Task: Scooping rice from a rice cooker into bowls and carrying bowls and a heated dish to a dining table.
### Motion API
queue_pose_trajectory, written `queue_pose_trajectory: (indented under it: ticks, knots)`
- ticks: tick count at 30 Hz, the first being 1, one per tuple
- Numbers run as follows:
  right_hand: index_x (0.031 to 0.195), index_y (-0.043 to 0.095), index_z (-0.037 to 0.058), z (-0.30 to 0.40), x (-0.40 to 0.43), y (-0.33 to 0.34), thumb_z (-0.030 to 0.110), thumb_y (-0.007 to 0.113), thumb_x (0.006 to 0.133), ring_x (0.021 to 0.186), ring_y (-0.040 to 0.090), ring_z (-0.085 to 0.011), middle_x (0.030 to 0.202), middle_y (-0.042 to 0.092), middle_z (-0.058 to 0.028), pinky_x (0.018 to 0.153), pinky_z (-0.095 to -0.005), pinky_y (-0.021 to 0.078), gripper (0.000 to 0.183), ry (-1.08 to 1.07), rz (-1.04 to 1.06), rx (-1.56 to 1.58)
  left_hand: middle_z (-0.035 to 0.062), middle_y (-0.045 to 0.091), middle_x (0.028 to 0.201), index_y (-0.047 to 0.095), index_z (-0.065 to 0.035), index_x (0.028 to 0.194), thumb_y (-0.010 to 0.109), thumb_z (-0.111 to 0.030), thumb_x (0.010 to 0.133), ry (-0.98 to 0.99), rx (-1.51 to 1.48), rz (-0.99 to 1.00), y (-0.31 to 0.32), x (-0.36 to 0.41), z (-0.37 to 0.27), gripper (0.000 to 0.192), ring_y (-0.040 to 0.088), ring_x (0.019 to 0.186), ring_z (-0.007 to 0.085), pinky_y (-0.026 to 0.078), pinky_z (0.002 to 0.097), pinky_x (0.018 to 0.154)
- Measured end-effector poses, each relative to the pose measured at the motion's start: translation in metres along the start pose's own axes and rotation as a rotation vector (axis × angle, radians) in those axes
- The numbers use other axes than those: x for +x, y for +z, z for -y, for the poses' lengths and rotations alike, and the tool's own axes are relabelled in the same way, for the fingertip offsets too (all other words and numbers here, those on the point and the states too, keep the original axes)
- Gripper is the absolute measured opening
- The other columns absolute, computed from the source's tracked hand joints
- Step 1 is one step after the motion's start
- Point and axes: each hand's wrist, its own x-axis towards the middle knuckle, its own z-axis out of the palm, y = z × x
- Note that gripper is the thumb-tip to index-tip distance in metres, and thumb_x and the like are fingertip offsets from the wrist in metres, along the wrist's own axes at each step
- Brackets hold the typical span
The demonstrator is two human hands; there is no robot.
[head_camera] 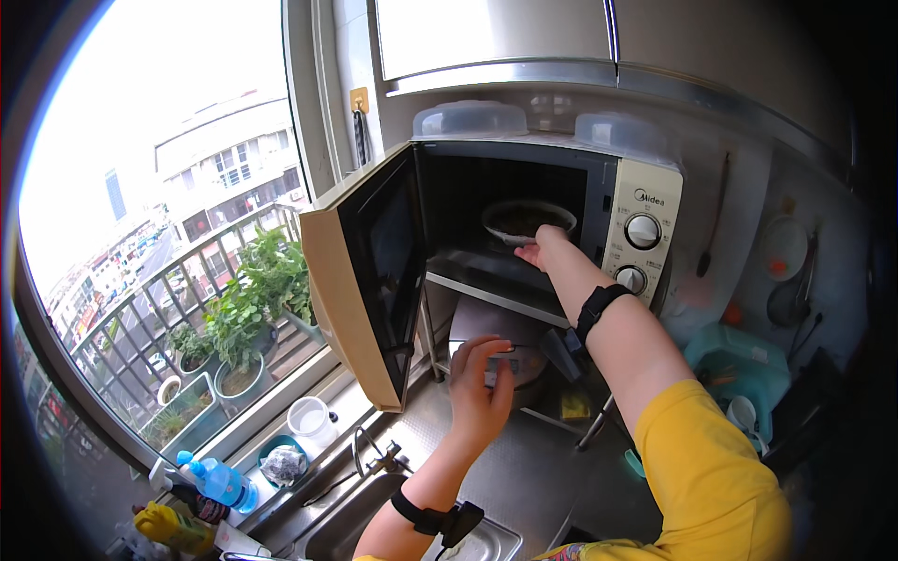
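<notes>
A Midea microwave oven (649, 189) stands with its door (372, 280) swung wide to the left. Inside it is a round, white-rimmed dish (497, 223) with dark contents that I cannot make out. My right hand (544, 245) reaches into the oven and grips the near right edge of this dish; part of the thumb side is hidden by the hand itself. My left hand (483, 386) hangs in the air below the oven, fingers apart and curved, holding nothing. Behind it, under the oven, a rounded appliance (491, 326) is partly covered by the fingers.
Translucent plastic covers (470, 119) lie on top of the oven. A steel sink (358, 501) with a faucet (386, 459) is at lower left. Bottles (224, 484) and a clear plastic tub (310, 421) line the windowsill. At right stands a teal container (744, 357); utensils hang on the wall.
</notes>
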Motion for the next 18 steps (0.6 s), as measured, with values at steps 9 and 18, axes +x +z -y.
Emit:
queue_pose_trajectory:
  ticks: [9, 18]
  knots:
    - [0.12, 0.043, 0.0055, 0.004, -0.008, 0.001, 0.019, 0.033, 0.095, 0.066, 0.057, -0.0268, 0.095, 0.055, -0.0186, 0.057, -0.0384, 0.0561, 0.03, 0.02, 0.011, -0.047, 0.0108, 0.06, 0.104, 0.061, -0.0035, 0.096, 0.055, 0.002, 0.08, -0.183, -0.208, -0.054, 0.012, -0.006, 0.019, 0.018, 0.059, 0.093, 0.024, 0.047, 0.0301, 0.075]
    - [0.12, 0.042, 0.0028, 0.006, -0.011, 0.007, 0.021, 0.031, 0.095, 0.055, 0.06, -0.0287, 0.091, 0.058, -0.0206, 0.049, -0.0356, 0.0544, 0.033, 0.039, 0.008, -0.131, 0.0104, 0.057, 0.107, 0.06, -0.0026, 0.098, 0.054, 0.003, 0.079, -0.229, -0.264, -0.012, 0.01, -0.012, 0.023, 0.021, 0.058, 0.096, 0.0198, 0.047, 0.0276, 0.076]
